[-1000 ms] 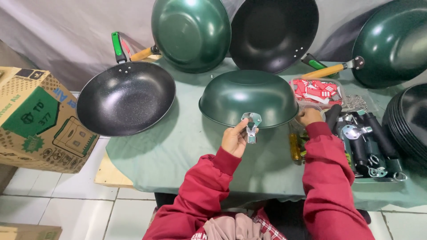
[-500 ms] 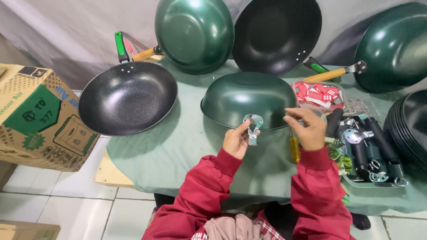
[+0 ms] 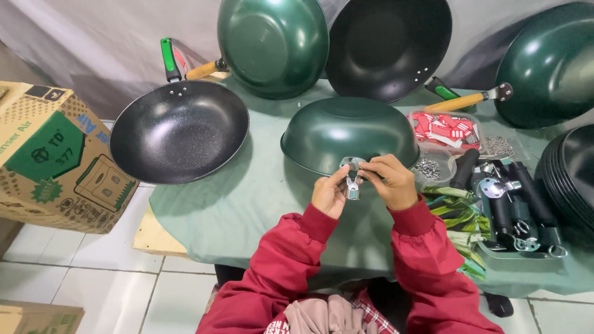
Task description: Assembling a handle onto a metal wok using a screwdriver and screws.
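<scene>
The right hand (image 3: 388, 181), which a moment ago reached toward the parts at the person's right, has come back to the middle and now meets the left hand (image 3: 330, 194) over a small metal handle bracket (image 3: 352, 180). Both hands are closed on the bracket from either side, fingertips pinching it, and they hold it against the near rim of an upturned green wok (image 3: 349, 130) that sits bowl-down just beyond the knuckles. Whether a screw or rivet is pinched in the right fingers cannot be told.

To do this well, it looks wise to keep the bracket square and flush to the rim, with the left hand steadying while the right makes the fine adjustment.

Just right of the right hand sit a clear tub of small silver fasteners (image 3: 428, 167) and, beyond it, a tray of red-and-white labels (image 3: 447, 128); further right lies a tray of black handles (image 3: 516, 204). Left of the left hand rests a finished black speckled wok (image 3: 179, 131) with a green-tipped handle, and past it a cardboard box (image 3: 55, 161). More woks lean against the backdrop beyond the hands, over the green cloth (image 3: 247, 204).
</scene>
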